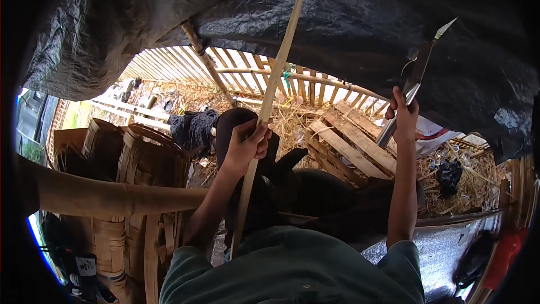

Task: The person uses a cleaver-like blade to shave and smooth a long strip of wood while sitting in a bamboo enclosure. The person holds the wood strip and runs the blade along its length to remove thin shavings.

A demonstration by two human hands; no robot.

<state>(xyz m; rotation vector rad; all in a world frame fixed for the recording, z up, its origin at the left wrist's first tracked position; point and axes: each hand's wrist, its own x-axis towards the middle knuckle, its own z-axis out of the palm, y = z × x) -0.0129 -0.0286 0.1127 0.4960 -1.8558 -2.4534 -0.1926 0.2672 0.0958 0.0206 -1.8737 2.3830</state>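
Head view: left hand grips a bamboo strip upright; right hand clasps a raised knife. Splitting seems underway; next, blade must meet the strip.

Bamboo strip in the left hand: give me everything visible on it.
The bamboo strip is long, thin, flat and pale yellow-tan, looks like split bamboo. It runs steeply from near the person's chest up toward the black tarp, leaning right at the top. The left hand grips it around mid-length; nothing else visibly touches it. It looks straight and unbroken.
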